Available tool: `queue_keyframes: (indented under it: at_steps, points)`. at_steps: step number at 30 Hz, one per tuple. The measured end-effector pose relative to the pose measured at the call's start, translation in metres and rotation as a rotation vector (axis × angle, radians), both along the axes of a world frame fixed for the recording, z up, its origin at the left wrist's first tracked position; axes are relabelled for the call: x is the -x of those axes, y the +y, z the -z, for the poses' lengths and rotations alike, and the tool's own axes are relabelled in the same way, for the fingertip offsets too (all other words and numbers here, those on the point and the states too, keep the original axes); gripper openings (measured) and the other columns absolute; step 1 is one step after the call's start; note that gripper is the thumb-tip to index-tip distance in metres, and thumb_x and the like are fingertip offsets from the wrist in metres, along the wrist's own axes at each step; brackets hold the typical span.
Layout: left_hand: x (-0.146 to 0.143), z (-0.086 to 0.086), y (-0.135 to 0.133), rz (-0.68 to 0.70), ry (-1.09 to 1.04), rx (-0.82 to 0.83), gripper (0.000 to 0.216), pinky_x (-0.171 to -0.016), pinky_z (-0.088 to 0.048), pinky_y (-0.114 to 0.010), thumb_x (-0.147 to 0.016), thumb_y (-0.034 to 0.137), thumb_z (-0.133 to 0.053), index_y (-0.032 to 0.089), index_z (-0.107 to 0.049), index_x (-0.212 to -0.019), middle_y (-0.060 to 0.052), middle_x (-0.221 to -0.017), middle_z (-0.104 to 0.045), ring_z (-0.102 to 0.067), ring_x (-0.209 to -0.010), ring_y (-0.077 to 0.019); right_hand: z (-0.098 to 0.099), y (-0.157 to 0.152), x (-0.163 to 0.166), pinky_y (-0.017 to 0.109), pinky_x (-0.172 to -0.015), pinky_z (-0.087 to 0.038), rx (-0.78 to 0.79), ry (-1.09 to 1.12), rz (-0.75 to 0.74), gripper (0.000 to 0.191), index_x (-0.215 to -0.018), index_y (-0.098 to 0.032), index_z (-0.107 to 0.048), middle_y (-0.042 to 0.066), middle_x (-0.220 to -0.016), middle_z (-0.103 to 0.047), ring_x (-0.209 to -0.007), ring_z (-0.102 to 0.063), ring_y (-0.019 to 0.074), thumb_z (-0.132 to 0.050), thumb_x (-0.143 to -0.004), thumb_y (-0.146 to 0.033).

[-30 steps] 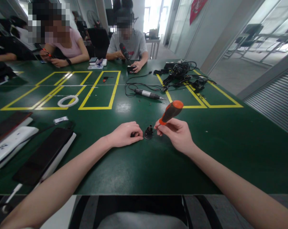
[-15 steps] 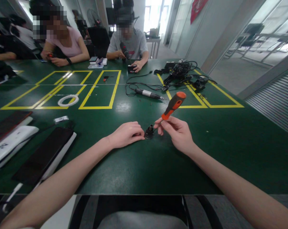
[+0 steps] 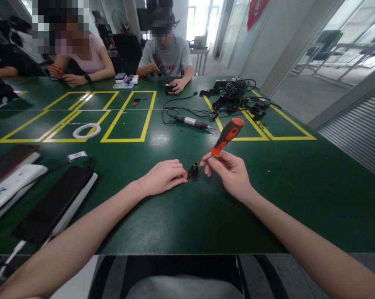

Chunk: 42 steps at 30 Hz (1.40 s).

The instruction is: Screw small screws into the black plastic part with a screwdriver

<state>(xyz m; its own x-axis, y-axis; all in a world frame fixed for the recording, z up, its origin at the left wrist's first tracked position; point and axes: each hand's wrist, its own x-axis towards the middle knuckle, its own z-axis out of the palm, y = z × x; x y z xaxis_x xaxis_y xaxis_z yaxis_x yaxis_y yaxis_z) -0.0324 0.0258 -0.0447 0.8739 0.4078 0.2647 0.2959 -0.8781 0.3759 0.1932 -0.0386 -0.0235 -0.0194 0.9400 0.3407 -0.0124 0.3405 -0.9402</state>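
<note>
My right hand (image 3: pixel 231 172) pinches the lower end of an orange and black screwdriver (image 3: pixel 226 135), whose handle tilts up and to the right. Its thin tip points down at a small black round part (image 3: pixel 193 172) standing on the green table (image 3: pixel 206 216). My left hand (image 3: pixel 164 176) rests on the table just left of that part, fingers curled together, fingertips touching or nearly touching its base. Whether anything lies under those fingers is hidden.
Flat black and white devices (image 3: pixel 55 203) lie at the left. An electric screwdriver (image 3: pixel 190 121) with its cable, a tangle of black cables (image 3: pixel 237 97) and a white ring (image 3: pixel 86 130) lie farther back among yellow lines. Two people sit at the far edge, handling tools.
The screwdriver handle has swung upward and a little to the right, standing steeper. My left hand and the black part have stayed in place.
</note>
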Motion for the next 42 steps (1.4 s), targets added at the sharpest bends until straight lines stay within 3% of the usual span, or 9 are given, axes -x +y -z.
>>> queue_keyframes:
  at_steps: [5, 9, 15, 18, 25, 31, 42]
  points:
    - [-0.001, 0.001, -0.001, 0.003, -0.013, 0.021, 0.024, -0.081, -0.046, -0.03, -0.104, 0.031, -0.056, 0.017, -0.07, -0.093, -0.004, -0.085, -0.067, -0.058, -0.081, -0.0171, 0.0, 0.0, 0.0, 0.03, -0.055, -0.058, -0.024, -0.041, 0.054, 0.034, -0.083, -0.021, -0.077, 0.005, -0.08, -0.074, -0.057, -0.063, 0.0133, -0.078, -0.085, -0.055]
    - [0.001, 0.0, 0.0, -0.021, -0.058, 0.172, 0.017, -0.075, -0.045, -0.027, -0.099, 0.03, -0.065, 0.018, -0.072, -0.089, -0.003, -0.083, -0.068, -0.058, -0.079, -0.0156, -0.002, -0.001, 0.0, 0.032, -0.054, -0.058, -0.053, -0.076, 0.076, 0.033, -0.082, -0.022, -0.081, 0.008, -0.095, -0.076, -0.057, -0.062, 0.0124, -0.077, -0.086, -0.054]
    - [0.003, -0.006, 0.003, -0.061, -0.129, 0.33, 0.005, -0.073, -0.045, -0.025, -0.088, 0.021, -0.076, 0.017, -0.075, -0.085, 0.0, -0.077, -0.065, -0.059, -0.076, -0.013, -0.003, -0.003, 0.0, 0.03, -0.056, -0.06, 0.013, -0.02, 0.065, 0.019, -0.093, -0.021, -0.081, 0.003, -0.077, -0.075, -0.058, -0.066, 0.0139, -0.086, -0.079, -0.035]
    - [0.002, -0.007, 0.003, -0.064, -0.129, 0.34, 0.004, -0.073, -0.045, -0.025, -0.088, 0.02, -0.075, 0.017, -0.076, -0.085, 0.0, -0.076, -0.065, -0.06, -0.075, -0.0128, -0.003, -0.003, 0.001, 0.028, -0.058, -0.06, 0.023, 0.014, 0.051, 0.017, -0.091, -0.02, -0.079, 0.003, -0.079, -0.077, -0.059, -0.068, 0.013, -0.085, -0.078, -0.028]
    - [-0.001, -0.007, -0.002, -0.136, -0.086, 0.342, 0.006, -0.071, -0.044, -0.026, -0.088, 0.021, -0.073, 0.018, -0.076, -0.084, 0.0, -0.075, -0.063, -0.058, -0.074, -0.0133, -0.004, -0.003, 0.002, 0.029, -0.057, -0.06, 0.009, 0.024, 0.086, 0.026, -0.087, -0.02, -0.069, 0.004, -0.079, -0.079, -0.059, -0.069, 0.0139, -0.086, -0.078, -0.037]
    - [-0.005, -0.008, -0.004, -0.178, -0.073, 0.359, 0.006, -0.07, -0.043, -0.025, -0.087, 0.02, -0.071, 0.018, -0.074, -0.082, 0.001, -0.073, -0.061, -0.057, -0.072, -0.0128, -0.002, -0.002, 0.002, 0.029, -0.056, -0.059, -0.02, -0.017, 0.067, 0.028, -0.088, -0.02, -0.071, 0.006, -0.081, -0.079, -0.061, -0.069, 0.0146, -0.081, -0.084, -0.046]
    - [-0.006, -0.008, -0.004, -0.188, -0.054, 0.384, 0.008, -0.067, -0.041, -0.025, -0.086, 0.02, -0.068, 0.017, -0.073, -0.08, 0.002, -0.07, -0.059, -0.054, -0.069, -0.0121, -0.002, -0.003, 0.0, 0.029, -0.058, -0.06, -0.012, -0.036, 0.054, 0.03, -0.087, -0.02, -0.071, 0.006, -0.084, -0.079, -0.064, -0.069, 0.0146, -0.082, -0.083, -0.048]
